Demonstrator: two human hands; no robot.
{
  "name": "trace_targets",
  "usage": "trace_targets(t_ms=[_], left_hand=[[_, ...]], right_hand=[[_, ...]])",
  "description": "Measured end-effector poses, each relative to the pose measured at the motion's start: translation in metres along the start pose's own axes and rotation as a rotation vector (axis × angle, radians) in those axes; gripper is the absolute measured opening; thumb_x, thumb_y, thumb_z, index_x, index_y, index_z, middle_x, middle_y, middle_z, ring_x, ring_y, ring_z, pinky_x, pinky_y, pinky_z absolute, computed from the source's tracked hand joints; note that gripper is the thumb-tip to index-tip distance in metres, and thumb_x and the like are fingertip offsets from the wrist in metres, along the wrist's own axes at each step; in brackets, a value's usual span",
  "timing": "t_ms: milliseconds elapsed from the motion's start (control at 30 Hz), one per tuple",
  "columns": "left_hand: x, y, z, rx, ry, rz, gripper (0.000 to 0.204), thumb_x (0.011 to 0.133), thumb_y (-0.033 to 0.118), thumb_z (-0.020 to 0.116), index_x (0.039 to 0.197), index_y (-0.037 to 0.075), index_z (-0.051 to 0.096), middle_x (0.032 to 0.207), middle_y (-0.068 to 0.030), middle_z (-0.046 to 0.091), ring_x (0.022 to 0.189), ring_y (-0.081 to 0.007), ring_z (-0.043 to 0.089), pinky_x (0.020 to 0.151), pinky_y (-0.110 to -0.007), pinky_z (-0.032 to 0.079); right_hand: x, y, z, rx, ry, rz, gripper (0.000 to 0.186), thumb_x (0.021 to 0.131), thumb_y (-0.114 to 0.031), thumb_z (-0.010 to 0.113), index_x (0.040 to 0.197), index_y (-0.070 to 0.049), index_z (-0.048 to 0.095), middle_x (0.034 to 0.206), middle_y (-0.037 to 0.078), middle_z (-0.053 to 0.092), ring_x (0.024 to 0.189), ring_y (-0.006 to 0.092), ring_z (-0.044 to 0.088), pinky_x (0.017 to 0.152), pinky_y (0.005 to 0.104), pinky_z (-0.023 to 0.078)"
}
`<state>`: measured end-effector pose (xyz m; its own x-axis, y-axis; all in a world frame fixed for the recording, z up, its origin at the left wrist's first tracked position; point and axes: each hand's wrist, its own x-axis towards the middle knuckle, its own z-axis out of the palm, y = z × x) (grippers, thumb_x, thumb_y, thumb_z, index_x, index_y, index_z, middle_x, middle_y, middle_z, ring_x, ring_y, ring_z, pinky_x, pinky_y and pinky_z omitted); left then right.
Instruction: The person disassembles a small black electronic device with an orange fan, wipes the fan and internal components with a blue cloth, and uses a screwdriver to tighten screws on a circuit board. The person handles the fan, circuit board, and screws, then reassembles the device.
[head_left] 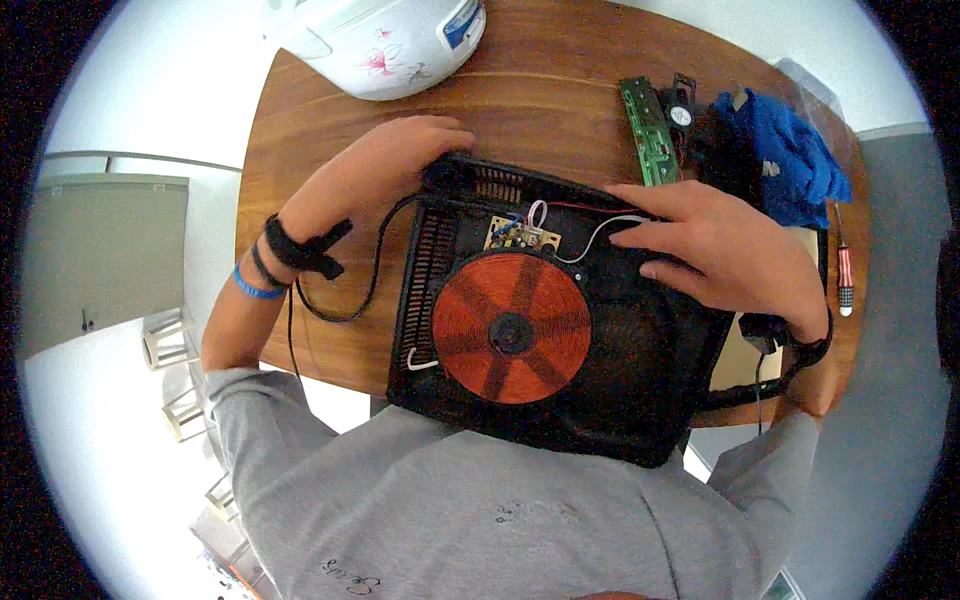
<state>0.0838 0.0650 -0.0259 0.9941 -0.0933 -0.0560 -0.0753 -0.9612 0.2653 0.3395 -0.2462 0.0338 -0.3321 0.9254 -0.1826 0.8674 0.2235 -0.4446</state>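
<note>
The opened black housing of an induction cooker (650, 400) rests at the table's near edge, against my shirt. Inside it lies a round copper coil (465, 330) with a black centre. Beyond the coil sits a small circuit board (505, 237) with blue, white and red wires. My left hand (425, 140) grips the housing's far left corner, its fingertips partly hidden behind the rim. Over the far right part of the housing, my right hand (715, 245) is open, fingers apart, near a thin white wire (598, 238). Whether it touches the wire is unclear.
At the back stand a white, flower-patterned appliance (385, 50), a green circuit board (650, 130), a small fan (682, 112) and a blue cloth (785, 150). A screwdriver (845, 270) lies far right. A gold-coloured panel (735, 360) is beside the housing. A black cord (372, 290) loops at left.
</note>
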Motion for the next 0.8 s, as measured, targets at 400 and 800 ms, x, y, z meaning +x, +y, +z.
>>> trace_targets(t_ms=[400,800], left_hand=[[-0.059,-0.012,-0.011,-0.059,-0.125,-0.393,0.029,0.094,0.01,0.073,0.123,0.006,0.072,0.115,-0.019,0.077,0.109,-0.044,0.073,0.09,-0.051,0.059],[-0.089,0.013,-0.022,0.32,-0.117,-0.545,0.015,0.099,0.02,0.073,0.103,0.005,0.071,0.094,-0.0231,0.074,0.095,-0.0472,0.071,0.078,-0.056,0.056]], right_hand=[[0.003,-0.005,-0.006,0.011,-0.048,0.001,0.04,0.091,-0.015,0.082,0.13,-0.007,0.074,0.163,0.019,0.053,0.134,0.0425,0.062,0.113,0.0494,0.051],[0.009,0.005,0.008,-0.021,0.04,0.003,0.039,0.097,-0.02,0.076,0.131,-0.003,0.073,0.152,0.02,0.062,0.13,0.0446,0.064,0.112,0.05,0.053]])
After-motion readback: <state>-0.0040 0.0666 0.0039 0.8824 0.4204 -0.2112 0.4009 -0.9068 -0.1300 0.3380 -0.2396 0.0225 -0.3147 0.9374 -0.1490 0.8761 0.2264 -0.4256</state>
